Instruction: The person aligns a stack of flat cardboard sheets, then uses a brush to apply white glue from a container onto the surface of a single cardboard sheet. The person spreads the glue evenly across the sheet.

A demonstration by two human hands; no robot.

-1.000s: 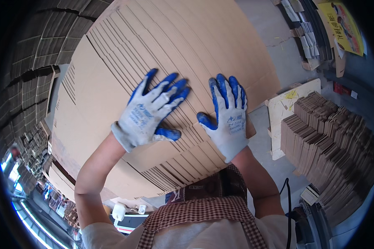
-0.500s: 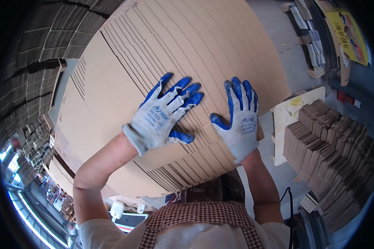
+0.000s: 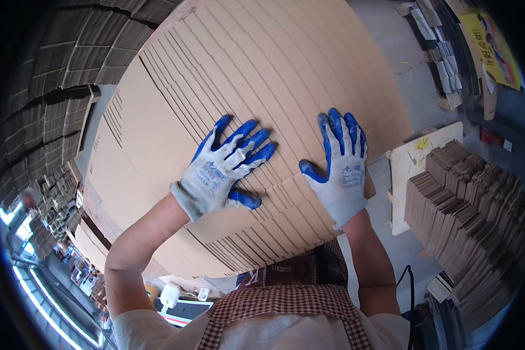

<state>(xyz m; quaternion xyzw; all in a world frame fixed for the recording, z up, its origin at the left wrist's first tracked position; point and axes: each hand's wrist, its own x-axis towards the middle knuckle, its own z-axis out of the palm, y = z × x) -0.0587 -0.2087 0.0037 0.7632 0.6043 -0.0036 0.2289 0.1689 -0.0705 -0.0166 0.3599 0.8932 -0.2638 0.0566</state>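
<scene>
Overlapping flat cardboard sheets (image 3: pixel 309 70) fan out across the surface in front of me, their edges making a row of narrow steps. My left hand (image 3: pixel 221 166), in a white work glove with blue-coated fingers, lies on the stepped edges with its fingers spread. To its right, my right hand (image 3: pixel 339 166) wears a matching glove and rests flat on the sheets near their right edge, thumb held apart from the fingers. Neither hand grips anything. A shorter row of stepped cardboard edges (image 3: pixel 256 239) shows between my hands and my apron.
Stacked folded cardboard (image 3: pixel 461 204) stands on the right beside a pale board (image 3: pixel 399 192). Tall bundles of cardboard (image 3: pixel 70 52) line the far left. At the upper right are stacked sheets (image 3: pixel 443 58) and a yellow printed panel (image 3: pixel 490 49). A white device (image 3: pixel 170 294) sits at lower left.
My left hand has slid a little left and toward me over the cardboard. The right hand stays nearly in place, flat on the sheets. The view has shifted slightly.
</scene>
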